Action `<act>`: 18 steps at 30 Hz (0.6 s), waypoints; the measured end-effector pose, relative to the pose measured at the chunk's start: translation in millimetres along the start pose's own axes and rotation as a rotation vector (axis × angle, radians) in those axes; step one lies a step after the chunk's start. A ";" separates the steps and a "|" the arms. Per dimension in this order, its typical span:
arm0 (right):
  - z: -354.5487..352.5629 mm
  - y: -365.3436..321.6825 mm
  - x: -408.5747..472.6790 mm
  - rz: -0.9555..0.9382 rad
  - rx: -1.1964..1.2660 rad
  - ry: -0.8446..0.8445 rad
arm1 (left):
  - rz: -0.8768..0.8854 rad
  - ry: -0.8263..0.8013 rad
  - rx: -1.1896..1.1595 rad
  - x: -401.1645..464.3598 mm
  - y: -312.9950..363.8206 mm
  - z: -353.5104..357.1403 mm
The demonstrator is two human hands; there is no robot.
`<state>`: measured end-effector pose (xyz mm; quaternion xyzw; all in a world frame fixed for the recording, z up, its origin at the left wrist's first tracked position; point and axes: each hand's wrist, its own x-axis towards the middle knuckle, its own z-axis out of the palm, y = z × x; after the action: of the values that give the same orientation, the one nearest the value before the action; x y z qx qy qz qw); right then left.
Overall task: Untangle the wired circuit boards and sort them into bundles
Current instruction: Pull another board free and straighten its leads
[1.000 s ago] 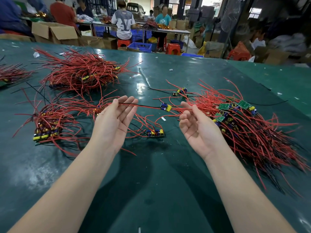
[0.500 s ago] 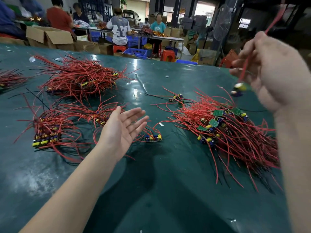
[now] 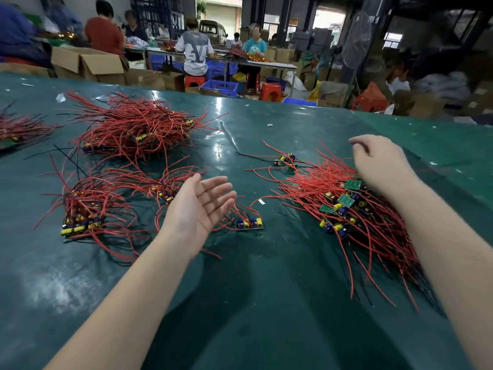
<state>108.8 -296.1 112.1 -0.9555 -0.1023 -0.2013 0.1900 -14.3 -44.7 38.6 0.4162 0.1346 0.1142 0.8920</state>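
The left hand (image 3: 198,206) hangs palm-up with straight, spread fingers and holds nothing. The right hand (image 3: 378,162) hovers knuckles-up over the far edge of the tangled pile (image 3: 357,217), its fingers bent loosely downward; whether they pinch a wire cannot be told.

The tangled pile is the landmark: a loose fan of thin, glossy red wires with a few black ones, and small green boards bearing blue and yellow cylindrical parts at its middle. Just left of it, near the left hand's fingertips, lies a single board (image 3: 249,224) with curved red leads. Beyond the pile's far left edge sits another small wired board (image 3: 285,159). Well left of the pile lie three sorted heaps: a stacked bundle (image 3: 82,214) with boards lined at its near end, a smaller cluster (image 3: 165,189) beside it, and a big bushy heap (image 3: 133,129) farther back. A fourth heap (image 3: 18,130) touches the left frame edge. All rest on a smooth, shiny dark-green table (image 3: 253,303).
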 end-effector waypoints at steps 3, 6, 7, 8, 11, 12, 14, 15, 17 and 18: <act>15.0 -11.9 -23.1 -0.033 0.154 0.224 | 0.087 0.063 0.099 1.2 -1.9 3.5; 38.0 -35.3 -52.1 0.009 0.443 0.170 | 0.301 0.092 0.536 3.2 -10.1 0.5; 47.3 -41.4 -60.4 0.029 0.492 0.124 | 0.381 0.077 0.741 4.2 -14.1 -2.0; 56.8 -45.6 -67.5 0.025 0.494 0.085 | 0.442 0.045 0.934 3.8 -17.5 -4.3; 83.1 -53.1 -84.9 -0.051 0.435 -0.024 | 0.586 -0.085 1.380 4.5 -27.7 -12.3; 89.6 -54.4 -88.6 -0.075 0.404 -0.069 | 0.608 -0.116 1.460 5.1 -30.5 -14.0; 100.5 -54.3 -92.5 -0.113 0.303 -0.151 | 0.628 -0.133 1.593 5.9 -34.1 -16.7; 104.4 -54.0 -93.5 -0.131 0.248 -0.184 | 0.636 -0.127 1.653 6.7 -34.8 -17.7; 109.6 -53.6 -95.0 -0.164 0.188 -0.223 | 0.671 -0.113 1.699 8.3 -33.6 -18.2; 110.5 -54.5 -96.3 -0.166 0.186 -0.237 | 0.695 -0.107 1.684 8.6 -32.0 -18.1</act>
<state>45.7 -213.5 -4.7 -0.9390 -0.2209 -0.0919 0.2469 -9.4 -49.2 1.4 0.9516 -0.0010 0.2210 0.2137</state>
